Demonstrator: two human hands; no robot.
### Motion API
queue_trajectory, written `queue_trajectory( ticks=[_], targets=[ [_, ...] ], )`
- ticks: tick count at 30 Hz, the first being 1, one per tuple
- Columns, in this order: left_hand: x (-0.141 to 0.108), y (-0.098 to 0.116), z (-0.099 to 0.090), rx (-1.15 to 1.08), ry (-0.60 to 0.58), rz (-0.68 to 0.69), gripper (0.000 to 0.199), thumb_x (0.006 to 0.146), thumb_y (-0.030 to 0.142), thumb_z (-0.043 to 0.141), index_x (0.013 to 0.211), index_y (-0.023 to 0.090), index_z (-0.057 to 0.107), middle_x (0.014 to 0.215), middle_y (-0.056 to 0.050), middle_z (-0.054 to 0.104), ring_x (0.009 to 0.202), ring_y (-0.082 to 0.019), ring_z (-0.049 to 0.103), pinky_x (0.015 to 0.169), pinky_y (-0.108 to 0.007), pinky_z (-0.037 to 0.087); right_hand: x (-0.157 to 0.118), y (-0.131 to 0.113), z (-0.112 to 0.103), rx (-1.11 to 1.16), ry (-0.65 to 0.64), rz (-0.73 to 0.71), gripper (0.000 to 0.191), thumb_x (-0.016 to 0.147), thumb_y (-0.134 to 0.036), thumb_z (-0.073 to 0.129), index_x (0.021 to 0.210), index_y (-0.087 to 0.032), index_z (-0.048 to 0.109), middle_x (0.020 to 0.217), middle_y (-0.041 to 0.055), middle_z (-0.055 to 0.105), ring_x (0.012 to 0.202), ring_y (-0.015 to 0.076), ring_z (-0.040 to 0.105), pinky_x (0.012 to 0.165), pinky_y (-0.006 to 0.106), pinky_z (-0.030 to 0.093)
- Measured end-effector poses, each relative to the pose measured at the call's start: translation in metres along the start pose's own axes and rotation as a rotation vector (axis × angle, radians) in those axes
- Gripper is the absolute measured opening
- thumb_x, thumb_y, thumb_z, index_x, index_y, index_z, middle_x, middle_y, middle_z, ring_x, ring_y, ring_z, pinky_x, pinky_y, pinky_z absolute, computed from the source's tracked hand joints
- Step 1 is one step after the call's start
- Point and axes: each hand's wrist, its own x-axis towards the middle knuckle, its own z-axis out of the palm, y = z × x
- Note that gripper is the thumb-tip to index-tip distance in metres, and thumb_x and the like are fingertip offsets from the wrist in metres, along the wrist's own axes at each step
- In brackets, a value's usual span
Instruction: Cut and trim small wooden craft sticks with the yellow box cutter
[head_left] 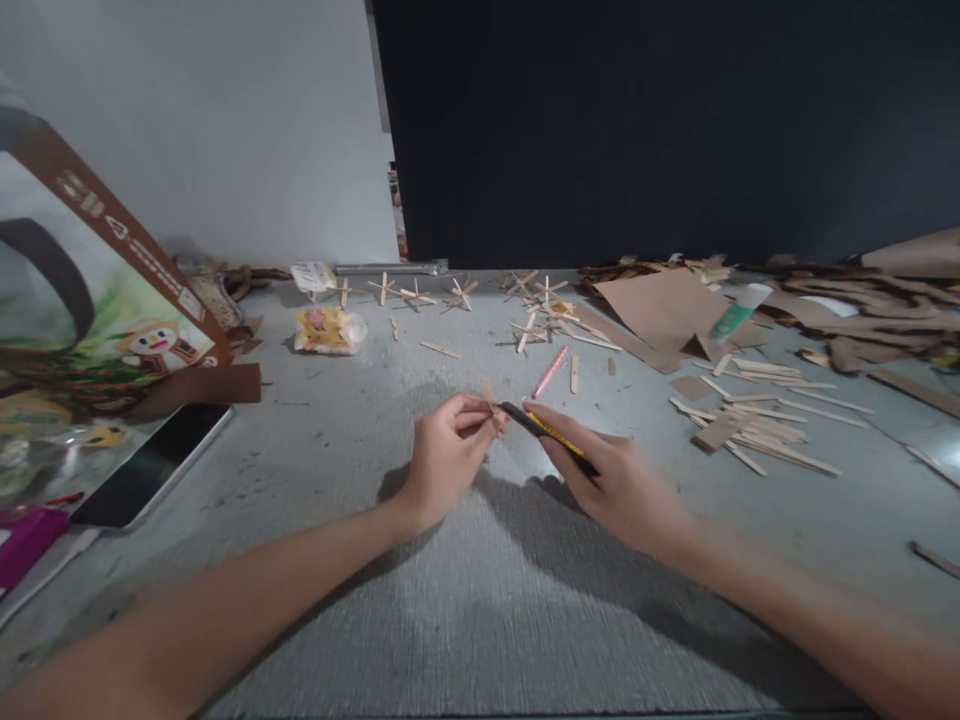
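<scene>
My left hand (448,450) pinches a small wooden piece (489,396) above the middle of the grey table (420,620). Its lower part is hidden by my fingertips. In my right hand (611,480) is a black and yellow utility knife (551,436), held with its tip pointing left, at the wooden piece. Whether the tip touches the wood cannot be made out. Just beyond the hands lies a pink patterned stick (550,371), with a short wooden stick (574,374) to its right.
Small wooden crosses (461,294) stand along the back. Loose sticks (750,425), brown cardboard (645,310) and a green-white tube (739,312) lie right. At left are a phone (154,466), a yellow packet (327,331) and a large printed bag (112,290).
</scene>
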Motion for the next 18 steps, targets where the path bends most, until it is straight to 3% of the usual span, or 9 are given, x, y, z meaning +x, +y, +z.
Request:
queue_trajectory(
  ticks=[5, 10, 18],
  targets=[
    [0.0005, 0.0002, -0.0008, -0.013, 0.019, -0.009, 0.024, 0.082, 0.037, 0.08, 0.09, 0.017, 0.071, 0.089, -0.01, 0.081, 0.083, -0.021, 0.078, 0.075, -0.03, 0.06, -0.0008, -0.0004, 0.0026, -0.009, 0.01, -0.03, 0.046, 0.107, -0.033, 0.045, 0.146, -0.017, 0.064, 0.1, 0.0111, 0.082, 0.065, 0.0159, 0.07, 0.064, 0.026, 0.053],
    [-0.0006, 0.003, -0.0008, 0.029, 0.017, -0.015, 0.018, 0.083, 0.033, 0.077, 0.089, 0.017, 0.071, 0.091, -0.01, 0.082, 0.086, -0.023, 0.079, 0.077, -0.032, 0.061, -0.0013, 0.0004, 0.003, -0.041, 0.014, -0.056, 0.047, 0.108, -0.033, 0.044, 0.147, -0.015, 0.063, 0.094, 0.0096, 0.081, 0.062, 0.0144, 0.068, 0.062, 0.024, 0.052],
    [-0.0008, 0.0003, -0.0005, 0.227, 0.041, 0.089, 0.007, 0.089, 0.026, 0.071, 0.089, 0.019, 0.071, 0.09, -0.007, 0.082, 0.085, -0.022, 0.079, 0.076, -0.031, 0.06, -0.0071, -0.0015, 0.008, -0.226, -0.012, -0.091, 0.052, 0.109, -0.026, 0.039, 0.157, -0.013, 0.052, 0.088, 0.0108, 0.079, 0.06, 0.0156, 0.068, 0.057, 0.024, 0.049]
  ],
)
